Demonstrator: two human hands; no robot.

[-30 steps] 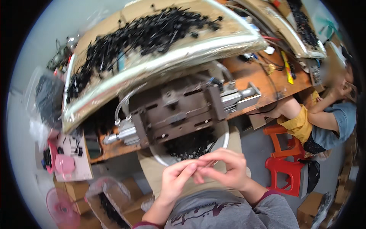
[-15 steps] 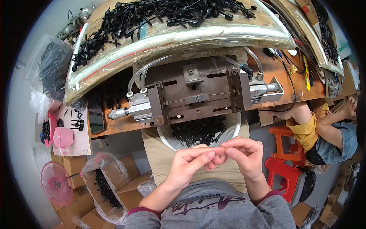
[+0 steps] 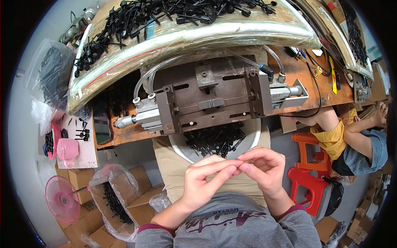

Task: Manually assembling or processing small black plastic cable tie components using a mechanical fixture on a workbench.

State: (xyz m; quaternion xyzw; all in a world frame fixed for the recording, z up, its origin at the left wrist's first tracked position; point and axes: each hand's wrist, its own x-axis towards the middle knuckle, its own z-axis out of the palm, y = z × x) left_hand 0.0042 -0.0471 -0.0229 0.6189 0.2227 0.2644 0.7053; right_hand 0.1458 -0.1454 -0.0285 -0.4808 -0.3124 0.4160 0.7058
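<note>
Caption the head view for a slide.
Left hand and right hand meet near a bin of black parts and a machine.

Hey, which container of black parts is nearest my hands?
The round white tub just beyond your fingers, below the brown metal fixture; the plastic-lined cardboard box sits farther left, and the plastic-wrapped tray lies past the fixture.

left hand, right hand — tip to tip

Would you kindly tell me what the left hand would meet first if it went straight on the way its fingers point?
Most likely the right hand, at its fingertips: the left hand points toward them, though depth leaves unclear whether the two hands touch.
</note>
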